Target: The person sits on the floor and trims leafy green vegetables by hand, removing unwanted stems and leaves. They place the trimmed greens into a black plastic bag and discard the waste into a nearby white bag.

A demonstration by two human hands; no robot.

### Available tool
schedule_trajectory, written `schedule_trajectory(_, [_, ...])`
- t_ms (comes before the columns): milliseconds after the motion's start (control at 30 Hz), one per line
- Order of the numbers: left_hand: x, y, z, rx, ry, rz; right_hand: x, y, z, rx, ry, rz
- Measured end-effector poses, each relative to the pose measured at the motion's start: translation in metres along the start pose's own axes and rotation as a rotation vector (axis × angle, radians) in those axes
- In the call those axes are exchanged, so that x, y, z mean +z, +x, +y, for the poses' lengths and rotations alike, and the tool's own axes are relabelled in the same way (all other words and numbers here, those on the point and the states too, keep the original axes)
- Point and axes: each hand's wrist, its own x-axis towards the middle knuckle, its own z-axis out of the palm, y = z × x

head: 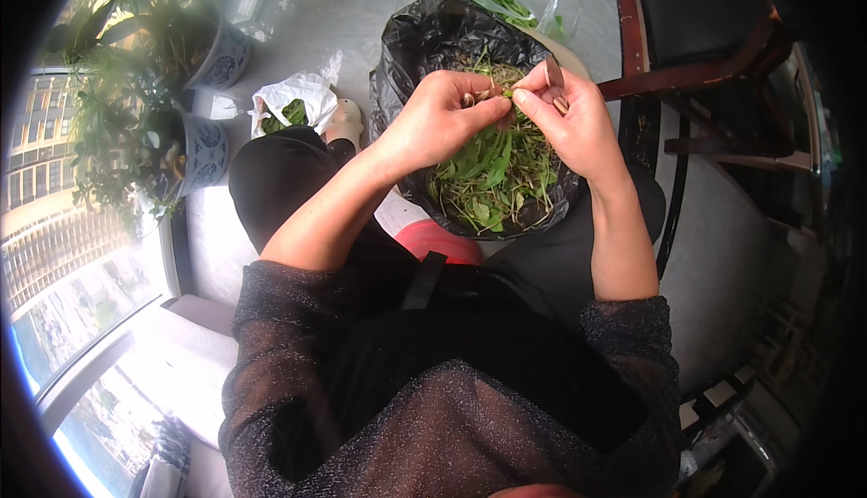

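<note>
My left hand (440,119) pinches a small green plant (508,93) with pale, root-like ends showing near the fingers. Its tip meets my right hand (572,119), whose thumb and forefinger touch the same bit of green. A small knife (555,73) is tucked in my right hand, blade pointing up and away from the palm. Both hands are above a container lined with a black plastic bag (423,31). Inside lies a heap of loose leaves and stems (498,180), with browner, root-like scraps towards the far side. My fingers hide part of the plant and the knife handle.
Left of the container, a white plastic bag (315,95) holds greens. Behind it, a clear plastic bag (501,0) holds more. Potted plants (206,149) line the window at left. A dark wooden chair (691,81) stands at right. A red object (437,240) sits between my legs.
</note>
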Motion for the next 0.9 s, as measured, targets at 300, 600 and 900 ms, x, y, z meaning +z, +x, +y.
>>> schedule_trajectory(300, [-0.004,-0.001,0.001,0.001,0.012,-0.077,-0.001,0.002,0.001,0.066,0.182,-0.001])
schedule_trajectory(600, [-0.009,-0.003,0.005,0.008,-0.025,-0.160,-0.006,0.003,-0.004,0.136,0.181,-0.058])
schedule_trajectory(900, [-0.008,-0.001,0.005,0.046,-0.119,-0.209,-0.016,0.001,-0.007,0.174,0.194,-0.129])
